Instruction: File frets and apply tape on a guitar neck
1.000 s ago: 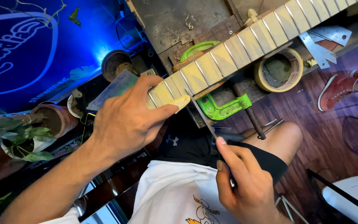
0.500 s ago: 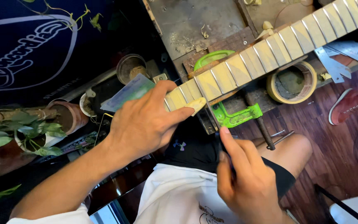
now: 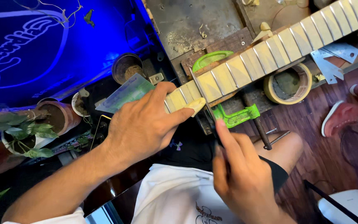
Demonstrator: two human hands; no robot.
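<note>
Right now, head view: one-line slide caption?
Left hand steadies clamped guitar neck; right hand works thin tool at its fret edge.

Pale smooth wooden fretboard (image 3: 245, 68) with shiny metal frets under the left hand (image 3: 143, 124); glossy green plastic clamp (image 3: 236, 116) beside it.

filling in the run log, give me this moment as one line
left hand: gripping end of fretted guitar neck | right hand: pinching thin dark tool at fret edge | green clamp: under neck

The left hand (image 3: 143, 124) lies palm down, forearm bare and stretched in from the lower left, thumb pointing right and fingers curled forward. The right hand (image 3: 241, 174) rises from below, index finger extended upward, the other fingers pinched tight.
</note>
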